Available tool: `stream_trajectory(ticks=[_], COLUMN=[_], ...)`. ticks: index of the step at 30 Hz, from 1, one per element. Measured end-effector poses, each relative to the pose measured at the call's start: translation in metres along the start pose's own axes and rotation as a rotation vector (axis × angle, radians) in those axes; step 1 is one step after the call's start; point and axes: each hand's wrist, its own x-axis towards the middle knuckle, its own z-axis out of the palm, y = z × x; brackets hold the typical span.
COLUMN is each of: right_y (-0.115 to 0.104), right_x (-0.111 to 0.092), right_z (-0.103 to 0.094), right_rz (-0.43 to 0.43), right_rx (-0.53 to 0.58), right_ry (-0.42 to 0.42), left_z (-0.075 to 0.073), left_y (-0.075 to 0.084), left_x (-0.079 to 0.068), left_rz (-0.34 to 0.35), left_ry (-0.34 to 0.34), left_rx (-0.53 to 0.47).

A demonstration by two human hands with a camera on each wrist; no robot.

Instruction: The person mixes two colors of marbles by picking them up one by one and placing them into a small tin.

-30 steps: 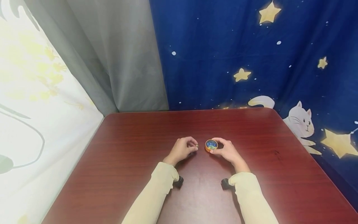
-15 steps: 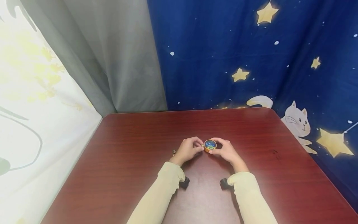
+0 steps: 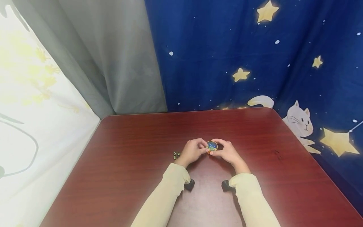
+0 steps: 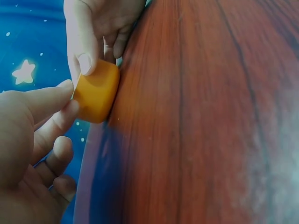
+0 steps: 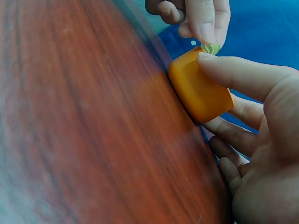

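Observation:
A small round orange bowl (image 3: 211,146) stands on the table, with blue and yellow-green glassy pieces showing inside it. My right hand (image 3: 227,153) grips the bowl's side, its thumb (image 5: 224,70) along the near wall and the fingers round the far side. At the opposite rim, the thumb and fingertips of my left hand (image 3: 194,151) pinch a yellow-green glass marble (image 5: 211,48). In the left wrist view the orange wall (image 4: 96,95) shows, while the marble is hidden behind the fingers. Several dark greenish marbles (image 3: 176,155) lie on the table just left of my left wrist.
The reddish-brown wooden table (image 3: 136,142) extends around both hands. Behind it hang a grey curtain (image 3: 133,63) and a blue star-patterned curtain (image 3: 204,63); a white cloth (image 3: 42,126) hangs at the left. A dark camera mount (image 3: 189,185) sits at the left cuff.
My left hand has moved right with the marble, from apart from the bowl to its rim. The marbles beside the left wrist have come into view. My right hand keeps holding the bowl.

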Motion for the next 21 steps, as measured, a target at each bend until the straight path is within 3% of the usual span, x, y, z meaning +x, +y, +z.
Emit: stream_trajectory(ticks=[13, 21], right_y=[-0.0006, 0.0012], right_x=[-0.0006, -0.0003], right_z=[0.0024, 0.0028], right_rz=[0.041, 0.034], right_rx=[-0.01, -0.032], right_ry=[0.003, 0.003], left_z=[-0.0009, -0.0094], left_y=[-0.0009, 0.0], left_x=[-0.0003, -0.0033], left_rz=[-0.026, -0.013], left_ry=[-0.034, -0.022], left_rx=[0.035, 0.037])
